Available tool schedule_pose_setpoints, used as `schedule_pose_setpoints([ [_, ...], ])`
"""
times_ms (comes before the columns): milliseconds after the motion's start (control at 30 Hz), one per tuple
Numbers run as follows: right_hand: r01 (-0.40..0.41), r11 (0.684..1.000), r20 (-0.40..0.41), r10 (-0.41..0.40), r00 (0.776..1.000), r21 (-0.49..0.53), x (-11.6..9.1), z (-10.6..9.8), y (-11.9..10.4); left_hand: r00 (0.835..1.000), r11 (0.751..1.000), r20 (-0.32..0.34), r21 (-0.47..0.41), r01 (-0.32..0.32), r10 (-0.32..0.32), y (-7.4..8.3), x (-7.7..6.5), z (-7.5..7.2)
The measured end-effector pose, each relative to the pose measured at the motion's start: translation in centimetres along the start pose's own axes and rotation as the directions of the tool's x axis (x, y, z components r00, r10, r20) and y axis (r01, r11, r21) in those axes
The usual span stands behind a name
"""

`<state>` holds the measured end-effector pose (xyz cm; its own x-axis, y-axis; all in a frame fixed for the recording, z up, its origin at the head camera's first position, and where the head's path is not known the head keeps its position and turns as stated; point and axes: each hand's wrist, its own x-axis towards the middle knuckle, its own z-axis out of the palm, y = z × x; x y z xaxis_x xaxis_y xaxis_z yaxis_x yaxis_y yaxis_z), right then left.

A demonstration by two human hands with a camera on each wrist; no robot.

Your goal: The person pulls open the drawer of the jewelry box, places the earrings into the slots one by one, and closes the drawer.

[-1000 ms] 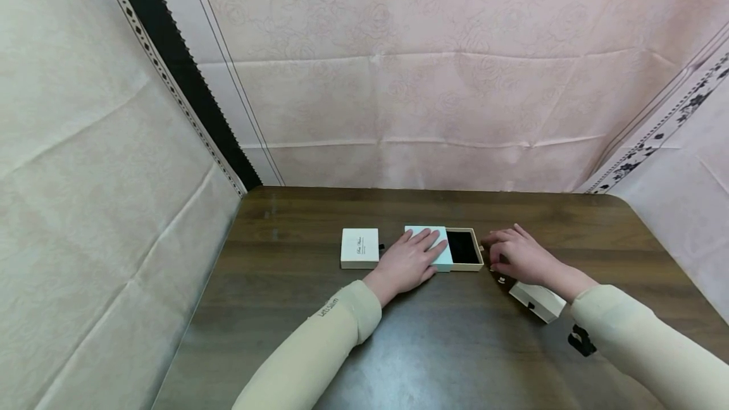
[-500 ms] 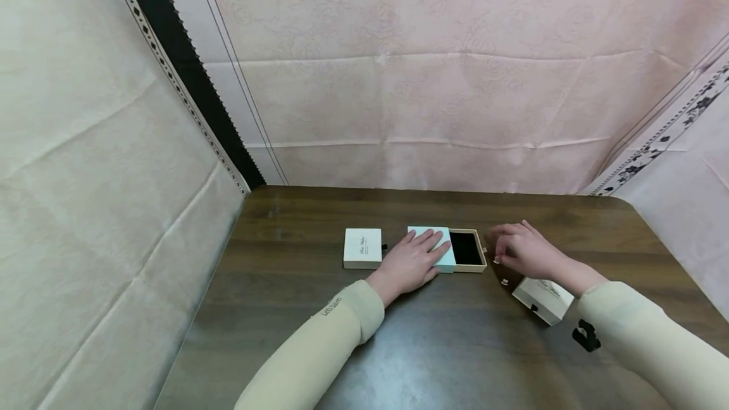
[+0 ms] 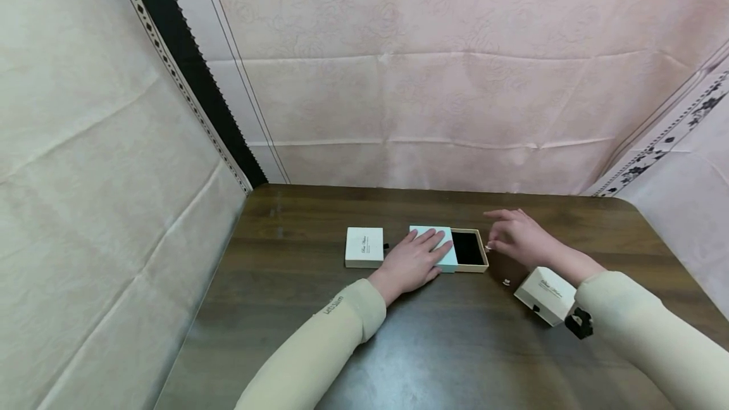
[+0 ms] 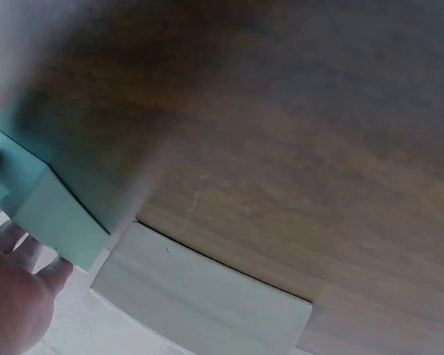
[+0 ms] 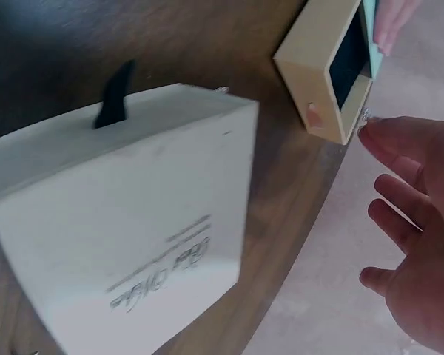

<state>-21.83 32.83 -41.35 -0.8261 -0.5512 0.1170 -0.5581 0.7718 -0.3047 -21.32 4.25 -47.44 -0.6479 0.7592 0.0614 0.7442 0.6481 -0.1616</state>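
My left hand (image 3: pixel 407 264) lies with spread fingers on the light blue sleeve (image 3: pixel 448 262) of a small drawer box. The box's cream drawer (image 3: pixel 471 268) is pulled out to the right, showing a black lining. At the drawer's right end, my right hand (image 3: pixel 521 239) pinches a tiny shiny piece of jewellery (image 5: pixel 366 115) between thumb and index finger; its exact kind is too small to tell. The other fingers are loosely bent. A second small shiny piece (image 3: pixel 506 282) lies on the table, below the right hand in the head view.
A white lettered box (image 3: pixel 545 296) with a black pull tab (image 5: pixel 115 96) stands under my right forearm. Left of the blue box sits another white box (image 3: pixel 364 245). A black object (image 3: pixel 579 323) shows beside the right cuff. Patterned cloth (image 3: pixel 427 112) hangs behind the wooden table (image 3: pixel 433 340).
My right hand has picked up one small shiny piece from the table and moved it up and left to the drawer's end. The left hand has stayed on the blue sleeve.
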Motion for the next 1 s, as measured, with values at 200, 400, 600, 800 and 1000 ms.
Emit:
schedule_pose_setpoints([
  [200,-0.026,0.994,0.021,0.024,0.999,0.108,0.7,-0.1,-0.2,1.0,1.0,-0.007,0.001,-0.003,0.003,0.0,0.1,0.1],
  [400,-0.008,0.992,0.03,0.004,1.0,0.123,1.4,0.0,-0.6,1.0,1.0,-0.013,-0.009,-0.01,0.01,-0.1,0.1,0.3],
  [600,-0.059,0.986,0.09,0.045,0.995,0.159,2.0,0.3,-0.8,1.0,1.0,-0.002,-0.009,-0.004,0.004,-0.2,0.0,0.3],
  [800,-0.043,0.986,0.099,0.027,0.995,0.16,2.7,1.2,-0.6,1.0,1.0,0.016,-0.008,-0.002,0.002,0.0,0.0,0.2],
  [1000,-0.033,0.989,0.101,0.018,0.995,0.145,3.4,1.9,-0.5,1.0,1.0,0.027,-0.007,0.001,-0.001,0.1,0.1,0.1],
])
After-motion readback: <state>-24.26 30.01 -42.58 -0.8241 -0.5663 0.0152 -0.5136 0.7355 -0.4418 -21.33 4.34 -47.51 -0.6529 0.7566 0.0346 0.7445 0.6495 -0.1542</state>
